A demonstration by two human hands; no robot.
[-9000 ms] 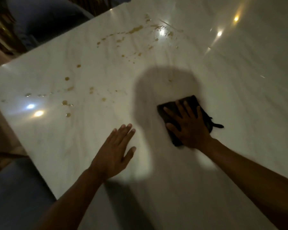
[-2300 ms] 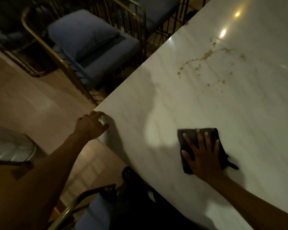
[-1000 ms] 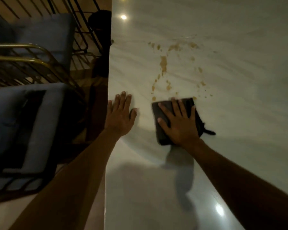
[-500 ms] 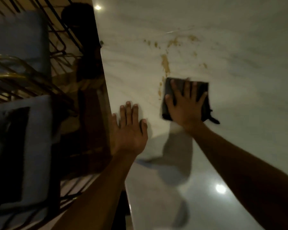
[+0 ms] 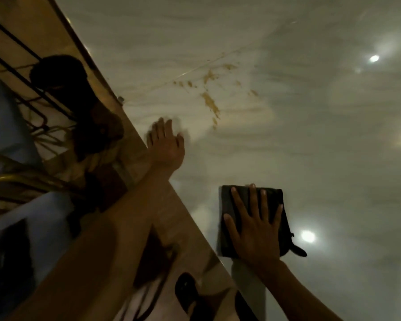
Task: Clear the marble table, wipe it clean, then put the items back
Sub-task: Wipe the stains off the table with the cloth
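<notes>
Head view: the bench [image 5: 310, 147] is cleared; wiping is half done. The right hand [image 5: 256, 230], fingers spread, presses the cloth [image 5: 226, 200] at 5 o'clock. Stains [image 5: 210, 103] remain at 12. The left hand [image 5: 167, 147] rests flat.

A single head-worn view looks steeply down from close above the worktop [image 5: 310, 140], tilted so its left edge runs diagonally; both forearms enter from the bottom.
</notes>
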